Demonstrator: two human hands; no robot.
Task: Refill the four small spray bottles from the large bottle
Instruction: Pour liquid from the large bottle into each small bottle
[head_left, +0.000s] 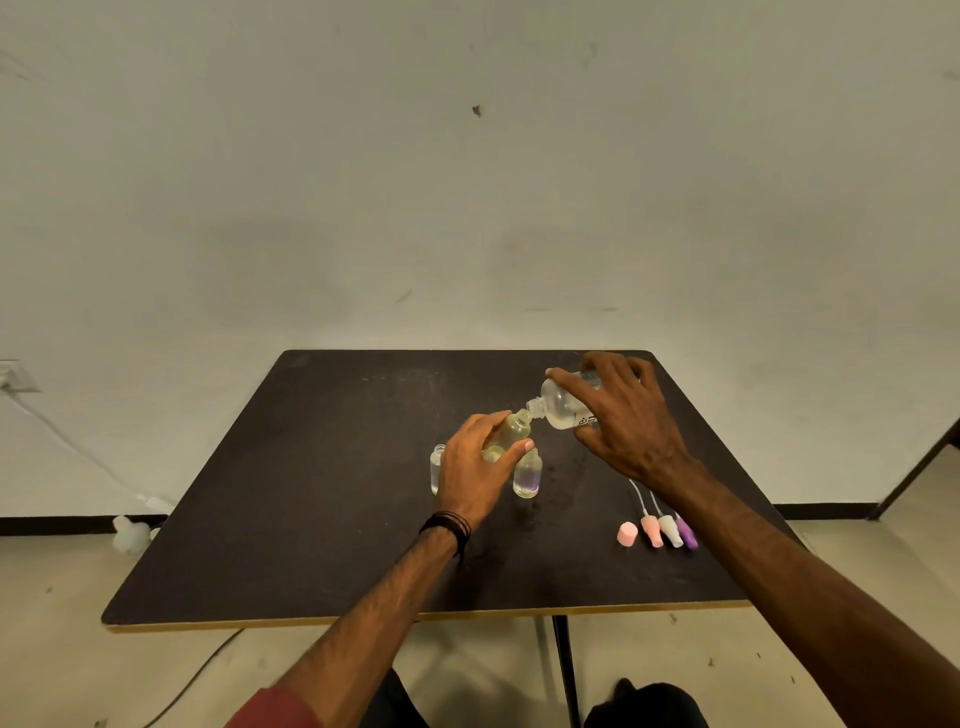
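Our right hand (626, 415) gripped the large bottle (563, 405), tipped with its neck pointing left and meeting the mouth of a small bottle (506, 434). Our left hand (475, 470) curled around that small bottle and held it tilted above the surface (322, 519). Two more small bottles stood just beside it, one left (437, 467), one right (528, 474) with a purple tint. Near right lay a pink cap (627, 533) and three spray tops (670, 530) in a row.
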